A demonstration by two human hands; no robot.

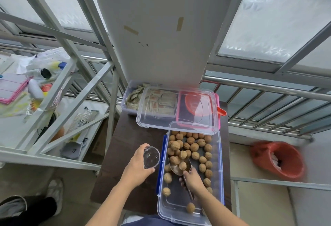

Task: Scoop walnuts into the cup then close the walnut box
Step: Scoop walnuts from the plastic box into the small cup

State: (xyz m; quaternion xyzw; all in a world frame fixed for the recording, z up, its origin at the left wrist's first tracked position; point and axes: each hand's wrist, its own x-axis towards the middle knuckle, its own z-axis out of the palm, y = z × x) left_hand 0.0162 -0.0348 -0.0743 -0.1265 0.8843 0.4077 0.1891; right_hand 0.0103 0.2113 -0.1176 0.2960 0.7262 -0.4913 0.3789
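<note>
A clear plastic box (162,206) with blue latches lies open on the dark table (130,136), holding several loose walnuts (194,147). My right hand (192,179) is inside the box, gripping the handle of a metal scoop (176,169) that carries a few walnuts. To the left of the box, my left hand (138,166) holds an empty clear cup (151,156) above the table. The box's clear lid (161,120) lies flat across the containers at the far end.
Under the lid are a tub of sachets (132,98) and a pink-rimmed box with a red scoop (221,112). A metal shelf frame (59,89) stands on the left. A red bin (279,159) sits on the floor at right. Railings run behind.
</note>
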